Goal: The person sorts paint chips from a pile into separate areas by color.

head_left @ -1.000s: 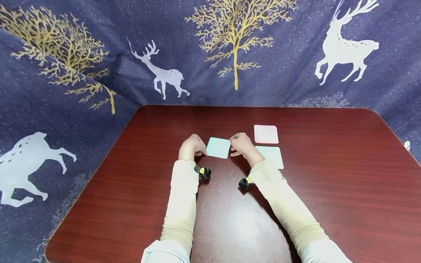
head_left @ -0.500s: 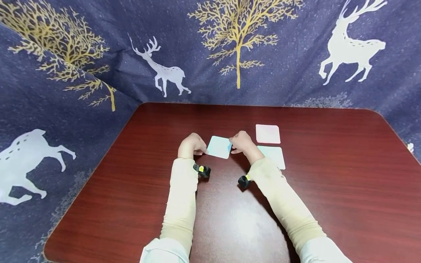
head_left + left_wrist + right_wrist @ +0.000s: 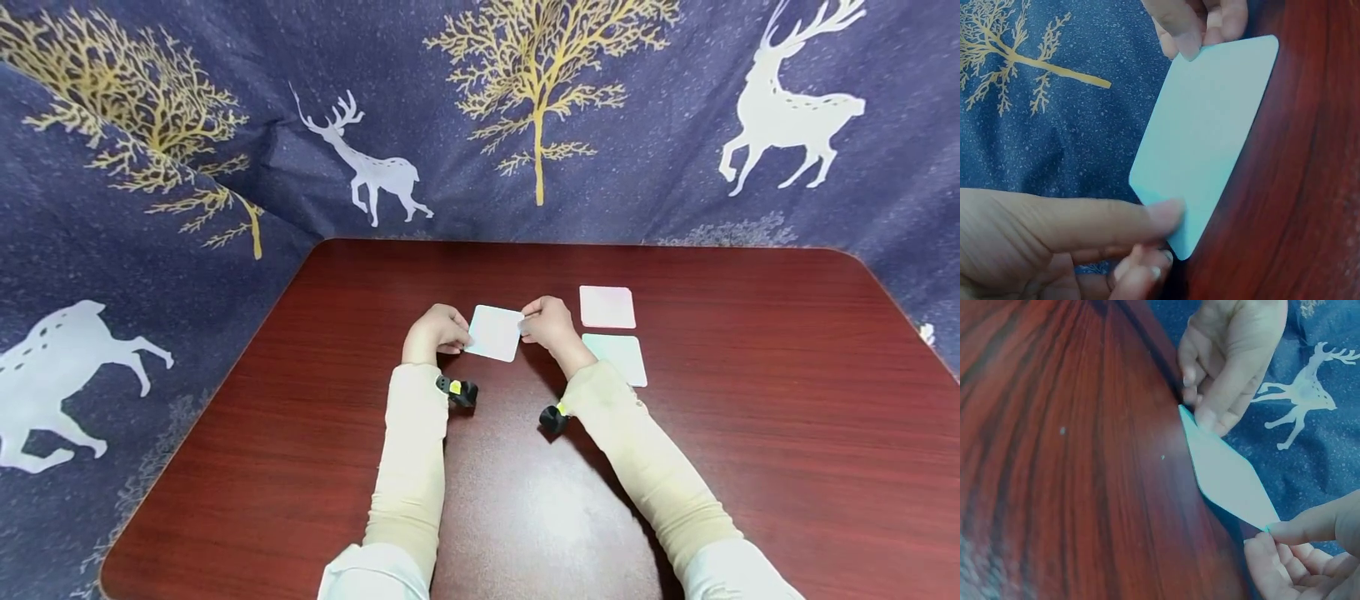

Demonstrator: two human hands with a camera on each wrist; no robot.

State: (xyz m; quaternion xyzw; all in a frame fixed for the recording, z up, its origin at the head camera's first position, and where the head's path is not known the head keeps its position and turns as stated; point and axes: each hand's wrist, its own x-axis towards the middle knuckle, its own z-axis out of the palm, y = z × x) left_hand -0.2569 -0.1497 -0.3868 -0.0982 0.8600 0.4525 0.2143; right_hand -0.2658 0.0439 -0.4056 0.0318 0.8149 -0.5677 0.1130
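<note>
A thin pale square card [image 3: 495,333] with rounded corners is held between both hands over the middle of the table. My left hand [image 3: 438,331] pinches its left edge near the lower corner. In the left wrist view, the thumb [image 3: 1107,222] lies on the face of the card [image 3: 1210,125], fingers behind. On the opposite side, my right hand [image 3: 550,323] pinches the right edge between thumb and fingertips. The right wrist view shows the card [image 3: 1225,472] tilted, its lower long edge close over the wood.
To the right of my right hand lie a pinkish-white stack of similar cards [image 3: 607,307] and, nearer, a pale green card [image 3: 622,357], partly covered by the right forearm. The dark red table [image 3: 300,417] reaches back to a blue hanging cloth [image 3: 465,192] with deer and trees.
The card in my hands has tipped up slightly and looks whiter, where it was light blue before. My right fingers have shifted their grip on its right edge. The other cards stay put.
</note>
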